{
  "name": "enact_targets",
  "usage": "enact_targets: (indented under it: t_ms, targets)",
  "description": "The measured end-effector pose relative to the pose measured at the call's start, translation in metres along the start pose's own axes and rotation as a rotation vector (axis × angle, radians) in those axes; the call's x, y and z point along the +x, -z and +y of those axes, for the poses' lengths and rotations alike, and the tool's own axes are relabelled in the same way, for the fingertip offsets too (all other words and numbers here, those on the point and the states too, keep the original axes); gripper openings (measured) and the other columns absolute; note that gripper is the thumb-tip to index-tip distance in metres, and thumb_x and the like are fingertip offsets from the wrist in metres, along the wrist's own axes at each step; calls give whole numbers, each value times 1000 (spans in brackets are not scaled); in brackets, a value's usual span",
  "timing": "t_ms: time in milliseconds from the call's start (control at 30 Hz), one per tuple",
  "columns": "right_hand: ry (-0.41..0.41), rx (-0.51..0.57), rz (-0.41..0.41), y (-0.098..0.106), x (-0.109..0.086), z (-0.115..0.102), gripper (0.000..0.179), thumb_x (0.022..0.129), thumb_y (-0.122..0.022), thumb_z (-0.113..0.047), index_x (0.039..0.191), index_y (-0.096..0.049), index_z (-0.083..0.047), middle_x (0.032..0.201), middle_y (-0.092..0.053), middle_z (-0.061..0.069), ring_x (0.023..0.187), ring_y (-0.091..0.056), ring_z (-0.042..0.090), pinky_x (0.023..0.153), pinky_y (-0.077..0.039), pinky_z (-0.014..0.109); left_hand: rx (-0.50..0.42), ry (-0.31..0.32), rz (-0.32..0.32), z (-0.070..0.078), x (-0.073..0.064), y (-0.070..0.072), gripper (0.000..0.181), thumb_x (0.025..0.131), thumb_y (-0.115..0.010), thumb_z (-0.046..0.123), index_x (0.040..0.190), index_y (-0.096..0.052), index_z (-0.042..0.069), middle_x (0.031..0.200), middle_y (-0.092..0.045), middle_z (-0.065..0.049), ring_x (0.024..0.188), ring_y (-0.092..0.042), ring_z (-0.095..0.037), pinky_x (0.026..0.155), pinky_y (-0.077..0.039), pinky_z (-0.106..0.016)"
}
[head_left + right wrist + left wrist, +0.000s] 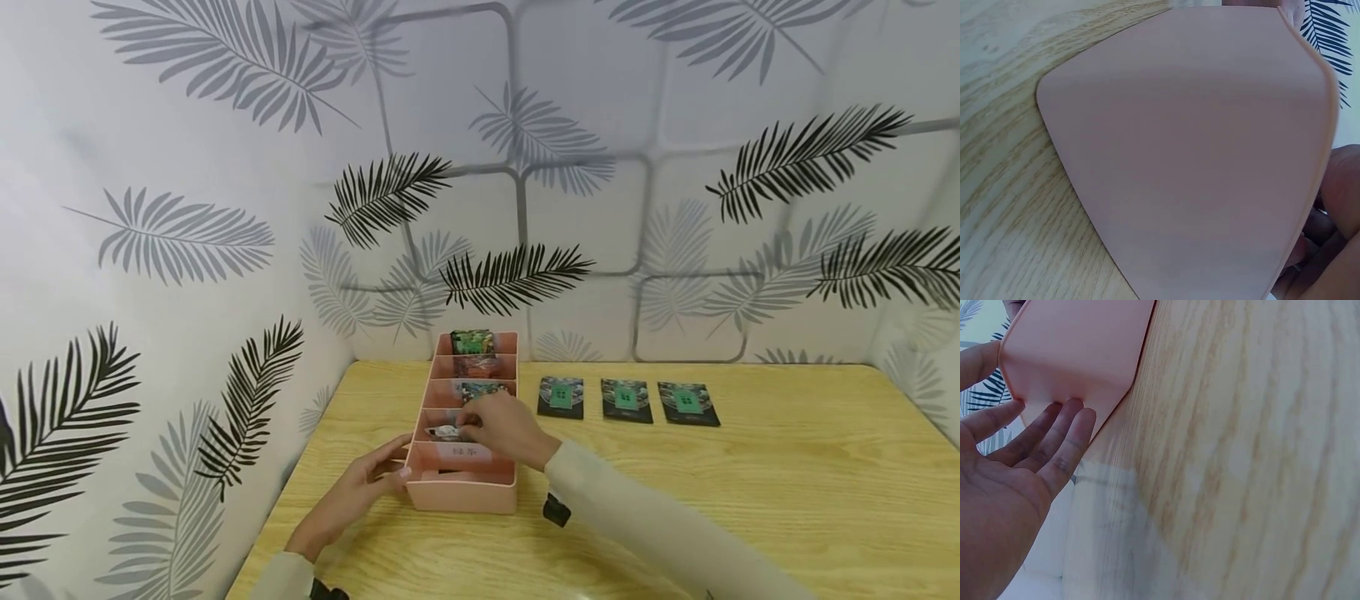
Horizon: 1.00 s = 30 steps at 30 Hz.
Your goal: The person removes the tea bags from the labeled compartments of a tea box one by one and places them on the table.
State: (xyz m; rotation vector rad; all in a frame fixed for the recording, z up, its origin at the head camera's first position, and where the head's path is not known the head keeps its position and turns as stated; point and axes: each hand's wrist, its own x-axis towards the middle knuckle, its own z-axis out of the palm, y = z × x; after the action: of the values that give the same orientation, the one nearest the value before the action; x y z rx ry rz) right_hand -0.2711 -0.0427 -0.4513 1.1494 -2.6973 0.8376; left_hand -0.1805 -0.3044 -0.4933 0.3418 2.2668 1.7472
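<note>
A long pink divided box (461, 497) stands on the wooden table, its compartments in a row from front to back. At the front left corner, my left hand (360, 492) rests on the box. Its fingertips (1088, 419) touch the side wall with the fingers fairly straight. My right hand (502, 427) reaches over the right rim into the second compartment from the front, pinching a small pale sachet (442, 432) with dark marks. In the right wrist view the box wall hides most of the fingers (1341, 187) and the sachet.
Three dark sachets with green labels, a left one (561, 398), a middle one (627, 401) and a right one (687, 404), lie right of the box. Inside its back compartments are a green sachet (472, 341) and a reddish one (477, 366). A leaf-patterned wall borders the table.
</note>
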Motion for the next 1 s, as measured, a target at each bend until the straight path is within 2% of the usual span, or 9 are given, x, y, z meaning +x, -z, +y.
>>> enact_targets:
  t_ms: [233,433,700,933,1000]
  targets:
    - [25,-9,12,4,-4,3,10,89,-69,-25,92,-77,-19,78,-67,-12,64,-56,-2,58,-48,20,19,13,7,0,1,1,53,99,-54,30,148,-35,29,138,-48,-10,120,-49,-30,91,-49,-44]
    - [27,-5,23,5,-5,5,13,92,-66,-26,94,-76,-20,80,-67,-12,66,-57,-2,62,-50,20,-7,-5,0,-1,0,1,54,98,-55,30,148,-34,27,138,-47,-11,121,-50,-31,92,-48,-46]
    - [21,-29,83,14,-4,10,10,93,-65,-27,95,-73,-22,84,-66,-12,71,-56,-1,68,-51,23,-9,-3,2,0,0,0,56,98,-56,31,149,-34,26,140,-46,-9,123,-48,-29,93,-48,-43]
    - [40,27,128,30,-8,13,12,94,-63,-25,98,-72,-19,89,-67,-9,68,-57,0,63,-49,24,-7,8,0,-1,0,0,56,98,-55,31,149,-33,26,140,-46,-9,123,-48,-29,95,-47,-45]
    - [37,35,129,33,-10,16,12,94,-62,-26,99,-71,-19,90,-66,-9,72,-57,-1,65,-49,23,-2,3,2,-1,-1,-1,56,98,-55,31,149,-34,26,140,-47,-10,123,-48,-29,95,-47,-44]
